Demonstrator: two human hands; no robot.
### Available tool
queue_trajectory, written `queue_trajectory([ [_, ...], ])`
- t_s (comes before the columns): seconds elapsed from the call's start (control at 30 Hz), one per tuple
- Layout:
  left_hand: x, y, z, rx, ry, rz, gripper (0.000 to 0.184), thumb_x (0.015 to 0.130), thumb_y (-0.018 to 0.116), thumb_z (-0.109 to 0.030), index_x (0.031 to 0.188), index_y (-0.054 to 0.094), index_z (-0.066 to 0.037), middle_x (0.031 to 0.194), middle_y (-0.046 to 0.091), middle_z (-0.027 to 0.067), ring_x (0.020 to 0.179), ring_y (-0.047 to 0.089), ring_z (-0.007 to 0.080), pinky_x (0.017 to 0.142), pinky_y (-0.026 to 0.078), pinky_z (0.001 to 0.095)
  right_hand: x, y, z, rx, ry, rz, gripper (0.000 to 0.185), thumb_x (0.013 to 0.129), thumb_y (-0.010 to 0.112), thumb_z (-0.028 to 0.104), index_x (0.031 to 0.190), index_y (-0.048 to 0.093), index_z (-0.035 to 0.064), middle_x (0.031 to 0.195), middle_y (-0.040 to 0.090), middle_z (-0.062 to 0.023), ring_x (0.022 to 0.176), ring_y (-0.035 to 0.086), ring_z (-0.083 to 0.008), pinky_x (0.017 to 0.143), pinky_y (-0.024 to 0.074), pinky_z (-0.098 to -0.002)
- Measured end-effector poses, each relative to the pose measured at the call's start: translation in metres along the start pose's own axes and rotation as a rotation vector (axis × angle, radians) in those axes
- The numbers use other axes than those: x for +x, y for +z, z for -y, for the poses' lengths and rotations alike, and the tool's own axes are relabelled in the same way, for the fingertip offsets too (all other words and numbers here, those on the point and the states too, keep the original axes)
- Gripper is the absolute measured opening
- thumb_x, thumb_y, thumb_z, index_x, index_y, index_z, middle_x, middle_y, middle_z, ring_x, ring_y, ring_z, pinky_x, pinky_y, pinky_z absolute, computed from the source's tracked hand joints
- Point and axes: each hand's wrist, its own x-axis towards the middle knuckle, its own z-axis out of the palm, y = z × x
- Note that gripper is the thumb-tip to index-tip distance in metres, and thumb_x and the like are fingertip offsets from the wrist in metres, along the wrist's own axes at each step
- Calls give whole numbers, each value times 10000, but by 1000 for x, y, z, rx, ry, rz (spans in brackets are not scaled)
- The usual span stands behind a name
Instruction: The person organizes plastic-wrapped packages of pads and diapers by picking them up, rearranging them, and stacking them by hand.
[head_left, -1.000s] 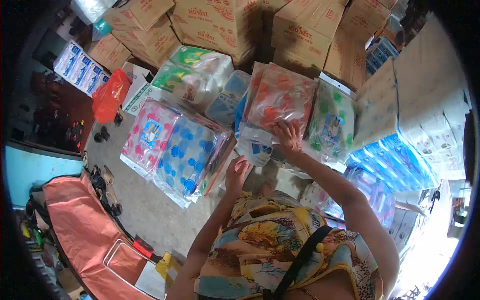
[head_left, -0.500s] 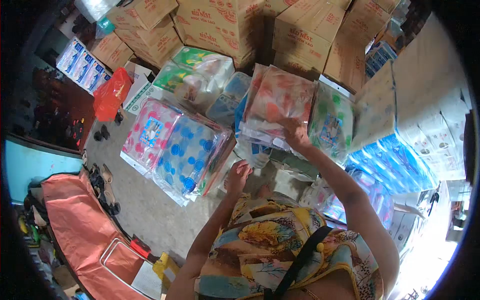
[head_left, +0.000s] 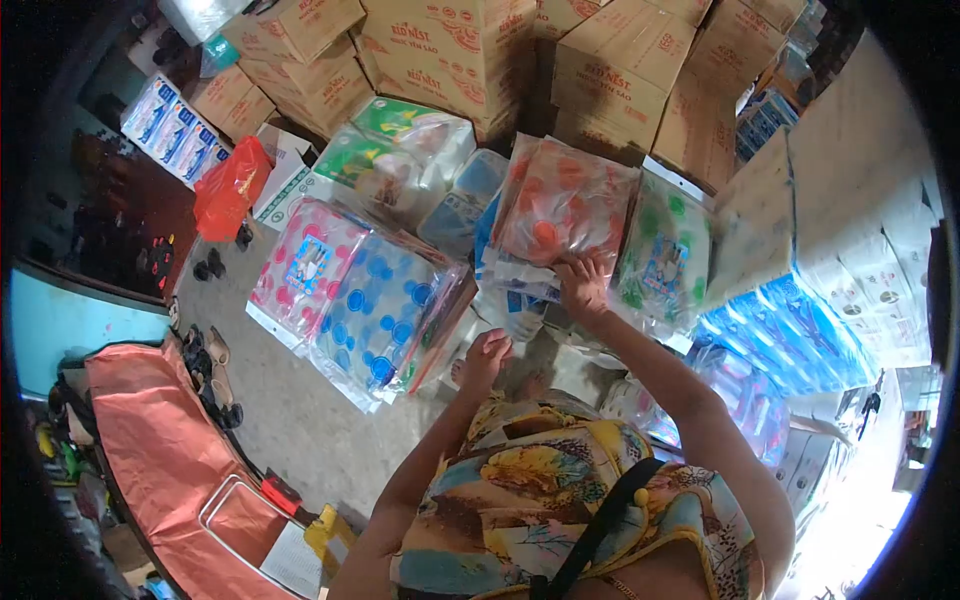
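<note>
A person's right hand (head_left: 585, 287) rests at the near edge of the red-dotted plastic packs (head_left: 570, 205), fingers slightly spread; whether they pinch a layer cannot be told. Slick plastic probably calls for light, flat fingertips, separating one edge at a time without creasing the layers or dragging the pile askew. The packs lie mostly beyond the fingertips, beside the green-dotted pack (head_left: 665, 240). The left hand (head_left: 488, 358), loosely curled, is apart from them, between that pile and the blue-dotted pack (head_left: 375, 310); its grip, if any, is hidden.
</note>
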Motion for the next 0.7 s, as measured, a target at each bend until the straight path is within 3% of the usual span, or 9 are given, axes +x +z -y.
queue_trajectory([
  [0.13, 8, 13, -11, -35, -125, 126, 441, 790, 531, -279, 1120, 400, -18, 978, 504, 68, 847, 523, 133, 592, 377, 250, 14, -19, 16, 1, 10, 18, 270, 640, 481, 120, 905, 522, 87, 943, 515, -82, 887, 461, -260, 767, 334, -403],
  [0.3, 5, 41, -35, -471, 4, 79, 548, 764, 533, -396, 1146, 367, -41, 1052, 455, 48, 968, 441, 135, 728, 346, 289, 21, -53, 75, 48, -61, 388, 342, 636, 512, 122, 975, 525, 79, 904, 533, -107, 828, 493, -275, 748, 359, -389],
  [0.37, 15, 35, -25, -544, 42, 59, 454, 781, 515, -364, 1107, 411, -65, 1054, 476, 52, 964, 459, 171, 794, 353, 312, 10, -51, 93, 183, -96, 263, 318, 631, 541, 125, 945, 531, 83, 887, 536, -104, 812, 501, -272, 722, 379, -394],
  [0.43, 26, 27, -19, -948, -62, 200, 353, 799, 487, -282, 1086, 439, -82, 969, 524, 39, 885, 501, 162, 770, 384, 332, 10, -56, 105, 279, -91, 387, 272, 616, 577, 147, 883, 546, 102, 845, 537, -91, 786, 512, -266, 684, 403, -384],
  [0.47, 27, 25, -18, -949, -58, 198, 353, 799, 487, -282, 1086, 439, -82, 969, 524, 39, 885, 501, 162, 770, 384, 332, 12, -57, 106, 312, -185, 372, 260, 623, 588, 146, 849, 539, 28, 812, 544, -126, 761, 530, -274, 665, 423, -358],
  [0.5, 26, 22, -16, -939, -71, 180, 313, 801, 483, -256, 1056, 465, -75, 960, 535, 45, 881, 509, 174, 789, 387, 340, 16, -60, 106, 315, -191, 372, 260, 623, 588, 146, 849, 539, 28, 812, 544, -126, 761, 530, -274, 665, 423, -358],
  [0.57, 24, 16, -21, -927, -79, 156, 276, 803, 478, -230, 1026, 491, -68, 951, 545, 51, 877, 516, 185, 807, 389, 348, 25, -64, 98, 605, -96, 625, 262, 669, 585, 170, 884, 540, 29, 867, 549, -137, 830, 525, -290, 711, 423, -342],
  [0.63, 21, 11, -32, -943, -166, 188, 328, 804, 489, -251, 1076, 454, -71, 1060, 496, 61, 981, 466, 224, 867, 359, 379, 16, -21, 63, 681, -70, 390, 262, 698, 586, 197, 901, 546, 36, 933, 538, -148, 905, 499, -309, 763, 409, -347],
  [0.7, 4, 14, -63, -932, -128, 176, 335, 803, 490, -235, 1091, 446, -72, 1074, 490, 62, 986, 464, 227, 870, 358, 383, 47, -38, 28, 226, -350, -2, 223, 715, 568, 268, 868, 574, 106, 846, 555, -113, 813, 528, -263, 728, 417, -359],
])
